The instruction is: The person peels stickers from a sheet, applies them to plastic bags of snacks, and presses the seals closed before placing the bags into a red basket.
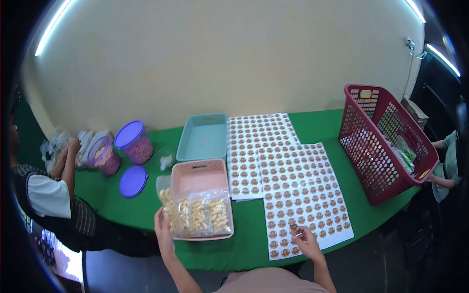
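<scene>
My left hand [165, 233] is closed on the edge of a clear plastic packet [168, 207] of pale, knobbly snack pieces. That packet leans at the left side of a pink tray [200, 177], where several similar packets [199, 215] lie in a row. Over the near part of a sticker sheet [337, 205], my right hand [308, 242] pinches a small round brown sticker [293, 228] between thumb and fingers. Rows of the same round brown labels cover the white sheets [254, 195], which overlap on the green cloth.
A teal tray [204, 141] stands behind the pink one. Purple-lidded tubs [134, 141], a loose purple lid [133, 181] and a person [49, 190] are at left. On the right stand a maroon basket [361, 161] holding green packets and another person [442, 171].
</scene>
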A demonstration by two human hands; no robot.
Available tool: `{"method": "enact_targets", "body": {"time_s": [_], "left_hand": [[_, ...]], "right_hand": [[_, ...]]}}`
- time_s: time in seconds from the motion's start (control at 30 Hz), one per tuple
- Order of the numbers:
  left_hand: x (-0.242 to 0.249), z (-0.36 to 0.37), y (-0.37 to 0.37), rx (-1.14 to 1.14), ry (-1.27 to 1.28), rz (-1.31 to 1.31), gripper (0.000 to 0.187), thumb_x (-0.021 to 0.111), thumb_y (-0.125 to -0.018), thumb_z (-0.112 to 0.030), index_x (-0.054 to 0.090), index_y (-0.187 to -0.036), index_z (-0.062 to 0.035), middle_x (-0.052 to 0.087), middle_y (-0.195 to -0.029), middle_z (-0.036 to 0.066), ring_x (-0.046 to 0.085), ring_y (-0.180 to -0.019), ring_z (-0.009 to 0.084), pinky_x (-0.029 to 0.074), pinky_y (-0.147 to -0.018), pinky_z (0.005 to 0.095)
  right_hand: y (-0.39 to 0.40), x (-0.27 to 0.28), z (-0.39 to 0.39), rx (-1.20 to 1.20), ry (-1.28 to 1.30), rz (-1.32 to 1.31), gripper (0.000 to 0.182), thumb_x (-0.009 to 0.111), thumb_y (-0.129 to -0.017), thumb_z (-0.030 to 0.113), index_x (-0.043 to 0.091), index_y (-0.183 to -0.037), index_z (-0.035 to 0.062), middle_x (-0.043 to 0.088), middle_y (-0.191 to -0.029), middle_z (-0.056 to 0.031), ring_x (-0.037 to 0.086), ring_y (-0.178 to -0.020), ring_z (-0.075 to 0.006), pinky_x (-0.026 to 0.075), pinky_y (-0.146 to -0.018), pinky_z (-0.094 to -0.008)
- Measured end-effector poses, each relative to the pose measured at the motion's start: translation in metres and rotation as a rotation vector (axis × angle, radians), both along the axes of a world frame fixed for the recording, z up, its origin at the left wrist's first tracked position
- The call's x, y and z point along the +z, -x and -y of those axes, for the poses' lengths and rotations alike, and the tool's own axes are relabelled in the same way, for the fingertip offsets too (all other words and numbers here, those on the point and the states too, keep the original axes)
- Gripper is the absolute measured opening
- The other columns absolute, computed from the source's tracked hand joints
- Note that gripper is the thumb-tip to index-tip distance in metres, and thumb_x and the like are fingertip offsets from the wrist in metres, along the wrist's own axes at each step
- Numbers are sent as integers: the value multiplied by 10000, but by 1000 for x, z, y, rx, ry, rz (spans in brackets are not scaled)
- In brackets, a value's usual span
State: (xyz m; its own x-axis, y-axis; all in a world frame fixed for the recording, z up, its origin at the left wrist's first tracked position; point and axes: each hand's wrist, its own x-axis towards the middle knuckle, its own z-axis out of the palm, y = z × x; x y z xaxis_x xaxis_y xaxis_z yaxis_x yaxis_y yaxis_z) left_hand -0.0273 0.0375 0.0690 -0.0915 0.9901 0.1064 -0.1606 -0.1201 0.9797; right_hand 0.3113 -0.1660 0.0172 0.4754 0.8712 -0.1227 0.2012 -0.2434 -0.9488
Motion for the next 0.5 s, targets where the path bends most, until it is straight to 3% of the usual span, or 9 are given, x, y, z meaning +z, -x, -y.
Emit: {"method": "enact_targets", "body": {"time_s": [0.07,0.1,0.3,0.33,0.37,0.43,0.47,0.5], "left_hand": [[-3,13,-5,-36,24,97,407,457,-819,-112,358,-1197,5,441,-1149,121,419,-1064,182,324,-901,294],[-1,17,-10,-53,62,185,451,460,-802,-98,327,-1222,-3,418,-1175,122,408,-1076,186,320,-907,296],[16,48,-81,-128,39,349,688,481,-720,-15,155,-1325,-53,297,-1268,129,374,-1112,223,318,-923,323],[6,51,-92,-115,38,417,719,493,-710,-3,135,-1331,-55,288,-1273,139,369,-1118,231,334,-917,338],[4,54,-106,-117,40,425,719,493,-710,-3,135,-1331,-55,288,-1273,139,369,-1118,231,334,-917,338],[0,66,-134,-165,97,489,720,499,-703,16,142,-1325,-49,299,-1261,154,377,-1108,237,351,-906,348],[-4,71,-149,-177,110,516,687,506,-728,23,152,-1315,-30,338,-1230,160,412,-1080,236,385,-884,346],[-4,77,-166,-174,114,520,687,506,-728,23,152,-1315,-30,338,-1230,160,412,-1080,236,385,-884,346]], "right_hand": [[-5,2,-1,78,-29,50,373,591,-770,166,434,-1039,-40,549,-888,-101,543,-742,-135,449,-628,-272],[-6,5,-2,93,-47,43,370,592,-773,143,425,-1051,-35,560,-884,-65,534,-713,-105,447,-606,-242],[-45,9,8,335,83,40,449,581,-788,199,379,-1094,-60,518,-996,-97,534,-779,-128,464,-529,-226],[-55,7,12,314,167,-50,475,578,-780,257,407,-1093,-56,542,-897,-147,534,-751,-174,442,-627,-285],[-65,10,13,311,171,-43,475,578,-780,257,407,-1093,-56,542,-897,-147,534,-751,-174,442,-627,-285],[-86,20,17,359,255,137,450,569,-782,300,461,-1026,-62,541,-878,-163,529,-790,-226,424,-684,-325],[-98,8,20,367,46,329,419,552,-788,334,504,-942,-52,534,-864,-169,505,-811,-275,403,-713,-350],[-109,5,22,367,35,367,355,529,-802,320,524,-882,-26,524,-839,-162,474,-828,-292,368,-764,-351]]}}
